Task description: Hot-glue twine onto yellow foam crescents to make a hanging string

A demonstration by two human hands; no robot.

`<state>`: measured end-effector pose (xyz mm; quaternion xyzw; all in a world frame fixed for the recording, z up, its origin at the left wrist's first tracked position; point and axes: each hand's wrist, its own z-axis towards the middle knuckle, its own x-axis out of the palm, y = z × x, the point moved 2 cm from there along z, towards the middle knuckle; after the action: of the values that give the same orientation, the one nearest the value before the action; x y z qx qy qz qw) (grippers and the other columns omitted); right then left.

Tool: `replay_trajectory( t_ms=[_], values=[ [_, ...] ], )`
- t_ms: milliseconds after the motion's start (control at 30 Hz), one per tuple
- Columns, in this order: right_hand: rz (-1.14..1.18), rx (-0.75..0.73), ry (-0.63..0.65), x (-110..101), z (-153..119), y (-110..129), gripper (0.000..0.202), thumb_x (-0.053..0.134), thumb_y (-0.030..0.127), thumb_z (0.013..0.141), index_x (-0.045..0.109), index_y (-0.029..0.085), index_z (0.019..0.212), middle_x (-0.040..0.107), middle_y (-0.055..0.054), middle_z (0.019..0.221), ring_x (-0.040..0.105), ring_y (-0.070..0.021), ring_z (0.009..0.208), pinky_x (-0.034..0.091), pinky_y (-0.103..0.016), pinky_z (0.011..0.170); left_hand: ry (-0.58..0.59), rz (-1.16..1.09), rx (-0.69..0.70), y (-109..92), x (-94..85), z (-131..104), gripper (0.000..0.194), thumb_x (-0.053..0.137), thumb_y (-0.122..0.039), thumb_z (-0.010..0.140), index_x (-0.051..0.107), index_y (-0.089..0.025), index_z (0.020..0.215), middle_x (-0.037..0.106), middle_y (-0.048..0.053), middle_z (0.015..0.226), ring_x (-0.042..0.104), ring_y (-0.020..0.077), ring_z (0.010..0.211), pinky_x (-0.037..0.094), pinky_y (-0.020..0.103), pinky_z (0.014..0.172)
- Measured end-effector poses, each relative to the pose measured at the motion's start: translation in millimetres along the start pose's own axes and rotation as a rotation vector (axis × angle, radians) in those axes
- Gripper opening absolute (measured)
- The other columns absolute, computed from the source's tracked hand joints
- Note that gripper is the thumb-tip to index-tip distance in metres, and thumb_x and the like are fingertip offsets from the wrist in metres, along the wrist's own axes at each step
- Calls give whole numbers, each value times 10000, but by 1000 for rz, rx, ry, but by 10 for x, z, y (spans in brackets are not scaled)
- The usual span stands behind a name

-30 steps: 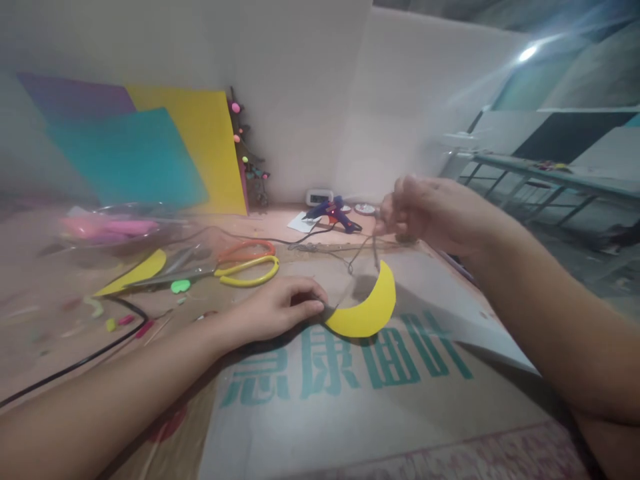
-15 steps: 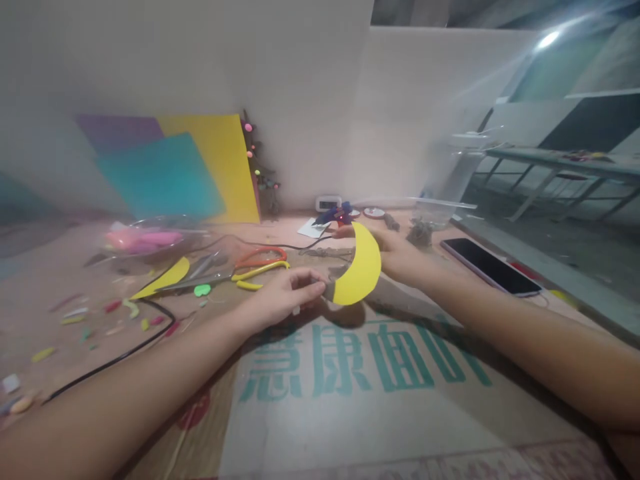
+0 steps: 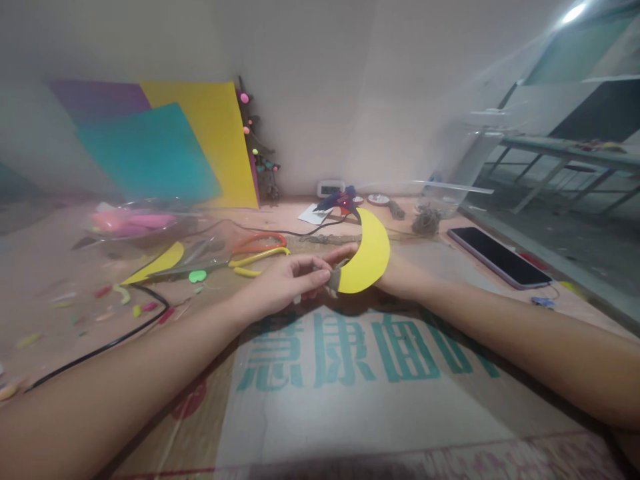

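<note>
A yellow paper crescent [image 3: 373,257] stands upright over the table, its lower tip wrapped in grey-brown twine [image 3: 334,279]. My left hand [image 3: 287,283] pinches that wrapped tip between thumb and fingers. Behind the crescent is my right hand [image 3: 395,273], with a finger reaching left toward the wrapped tip. The crescent hides most of its fingers, so its grip does not show. Scissors [image 3: 260,253] with orange and yellow handles lie beyond my left hand, beside a yellow paper offcut [image 3: 157,263]. A dark blue glue gun [image 3: 337,200] is behind the crescent.
A ball of twine [image 3: 427,220] and a phone [image 3: 500,257] lie to the right. Coloured sheets [image 3: 150,153] lean on the wall. A bag with pink pieces [image 3: 135,223], small scraps and a black cable [image 3: 105,348] are on the left. A small digital clock [image 3: 331,188] stands behind.
My right hand has come down and nearer to my left hand behind the crescent. The crescent has shifted slightly right and up in view. My left hand keeps its pinch.
</note>
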<state>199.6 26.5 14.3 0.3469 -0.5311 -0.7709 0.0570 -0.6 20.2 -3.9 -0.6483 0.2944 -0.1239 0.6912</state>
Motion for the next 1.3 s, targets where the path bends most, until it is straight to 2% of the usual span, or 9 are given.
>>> replay_trajectory(
  t_ms=[167,267,467,633,800,867,967,1133,1300],
  values=[
    [-104,-152,-45,10,8,28,405,709,273,794,657,228,1193,614,-72,1310,574,-246,1195,438,-410,1035,-2,-7,7,-9,-6,13,371,618,-523,819,600,-160,890,529,-39,618,462,77,516,325,176,449],
    [-74,-213,-52,24,15,10,275,731,288,774,716,234,1043,616,-65,1307,536,-252,1245,375,-438,1089,6,24,2,-12,-11,16,370,621,-526,815,606,-159,864,536,-37,616,476,82,520,334,180,455],
    [67,-23,-122,30,-5,-50,154,647,271,808,716,169,901,744,-73,967,694,-205,872,545,-350,809,28,9,-28,-11,-7,9,384,641,-528,797,617,-151,865,542,-34,619,465,79,513,333,183,451],
    [-30,-3,-141,59,0,-37,141,613,223,775,720,169,847,743,-30,789,682,-181,753,545,-299,726,8,-55,-26,-30,2,3,386,672,-513,778,615,-146,887,553,-32,627,477,74,532,338,175,467],
    [18,186,-202,129,-10,-13,98,578,191,771,632,165,694,635,0,569,602,-148,555,492,-260,553,-84,-143,-51,-35,9,-4,373,703,-482,752,614,-162,923,569,-35,629,492,81,538,376,184,491],
    [79,196,-263,140,-21,12,77,564,198,794,624,166,830,603,18,574,577,-138,542,475,-254,536,-162,-126,-47,-45,7,-4,352,703,-468,752,611,-166,909,567,-38,627,495,84,537,385,190,499],
    [150,144,-397,114,-40,49,253,508,178,825,542,187,1075,600,31,665,584,-134,593,493,-256,581,-287,-95,-13,-61,-2,0,315,695,-436,758,601,-160,875,581,-33,660,499,80,552,397,195,527],
    [241,65,-399,69,-66,69,115,438,236,867,539,185,889,577,-1,774,574,-123,601,504,-269,592,-337,-13,-10,-47,-11,0,309,650,-442,794,593,-159,901,602,-23,684,496,85,549,383,202,513],
    [124,22,-342,92,-82,86,189,515,363,893,553,181,859,565,3,738,549,-121,614,477,-252,586,-313,53,1,-28,-4,-9,298,625,-446,815,581,-166,908,624,-10,717,519,101,569,396,210,512]
  ],
)
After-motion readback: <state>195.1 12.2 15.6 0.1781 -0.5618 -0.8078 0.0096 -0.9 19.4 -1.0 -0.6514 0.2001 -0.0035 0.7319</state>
